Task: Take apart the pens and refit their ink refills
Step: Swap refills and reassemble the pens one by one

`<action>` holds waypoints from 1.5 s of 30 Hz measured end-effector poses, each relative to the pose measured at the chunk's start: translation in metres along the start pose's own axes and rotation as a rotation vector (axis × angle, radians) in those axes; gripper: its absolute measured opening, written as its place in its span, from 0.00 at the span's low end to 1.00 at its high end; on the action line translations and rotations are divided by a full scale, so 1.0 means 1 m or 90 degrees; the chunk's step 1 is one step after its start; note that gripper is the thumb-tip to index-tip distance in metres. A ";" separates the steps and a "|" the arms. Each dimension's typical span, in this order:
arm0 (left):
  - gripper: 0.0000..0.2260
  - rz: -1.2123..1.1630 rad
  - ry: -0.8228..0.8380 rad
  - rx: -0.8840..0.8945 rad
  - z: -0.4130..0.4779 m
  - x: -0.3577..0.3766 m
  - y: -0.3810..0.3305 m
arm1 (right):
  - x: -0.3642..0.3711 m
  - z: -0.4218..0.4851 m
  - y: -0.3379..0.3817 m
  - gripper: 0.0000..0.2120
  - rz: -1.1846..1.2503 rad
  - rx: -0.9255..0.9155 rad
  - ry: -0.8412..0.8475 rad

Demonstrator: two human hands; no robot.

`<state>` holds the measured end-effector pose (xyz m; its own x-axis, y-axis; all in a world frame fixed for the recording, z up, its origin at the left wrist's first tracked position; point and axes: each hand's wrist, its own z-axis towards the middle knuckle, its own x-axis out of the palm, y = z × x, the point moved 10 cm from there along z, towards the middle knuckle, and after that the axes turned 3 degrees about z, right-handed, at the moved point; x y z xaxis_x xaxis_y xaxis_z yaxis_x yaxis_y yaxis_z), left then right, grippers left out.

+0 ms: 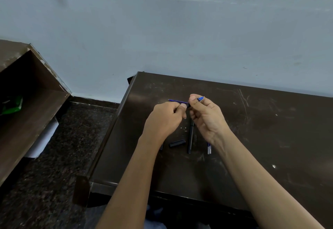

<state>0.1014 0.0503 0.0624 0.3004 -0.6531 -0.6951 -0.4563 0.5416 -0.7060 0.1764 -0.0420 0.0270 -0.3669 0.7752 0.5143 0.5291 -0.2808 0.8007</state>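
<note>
Hands are meeting above the middle of the dark brown scratched wooden table (252, 138), both forearms reaching in from six o'clock. The left hand (164, 118) is curling into a loose fist, knuckles up, its thumb and forefinger pinching a thin blue ink refill (175, 101) whose free end is sticking out toward nine o'clock. The right hand (207, 117) is turning palm inward, its thumb and forefinger closing on the blue pen tip section (200, 99) at the other end of the same line, the fine point poking out toward three o'clock; the remaining fingers are folding loosely beneath. The two thumbs are almost touching, and whether the refill is already seated in the tip section is hidden behind them. Lying on the table just below the hands, a slim black pen barrel (190, 138) is pointing from twelve to six o'clock, its top end passing under the right fingers. At eight o'clock from it, a short black pen cap (177, 143) is resting on its side. A clear blue pen piece (208, 148) is peeking out from under the right wrist, mostly covered. Another dark bit (161, 146) is showing beside the left forearm, too hidden to identify. At nine o'clock, well apart, a brown wooden shelf unit (36, 84) is holding a green packet (12, 105).
</note>
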 end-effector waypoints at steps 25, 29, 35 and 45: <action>0.12 0.005 0.006 0.026 0.000 0.006 -0.001 | -0.013 0.002 -0.010 0.11 0.069 0.055 -0.052; 0.08 0.064 -0.016 0.085 0.000 0.002 -0.008 | -0.012 0.001 -0.008 0.11 0.070 0.052 -0.053; 0.12 0.073 -0.001 0.044 0.003 0.010 -0.004 | -0.013 -0.001 -0.006 0.12 0.078 0.047 -0.062; 0.06 0.064 -0.055 0.061 0.000 0.000 -0.012 | -0.015 0.000 -0.009 0.11 0.100 0.046 -0.069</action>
<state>0.1067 0.0436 0.0706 0.3298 -0.5472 -0.7693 -0.4067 0.6530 -0.6389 0.1770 -0.0512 0.0124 -0.1939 0.7823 0.5920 0.6286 -0.3642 0.6872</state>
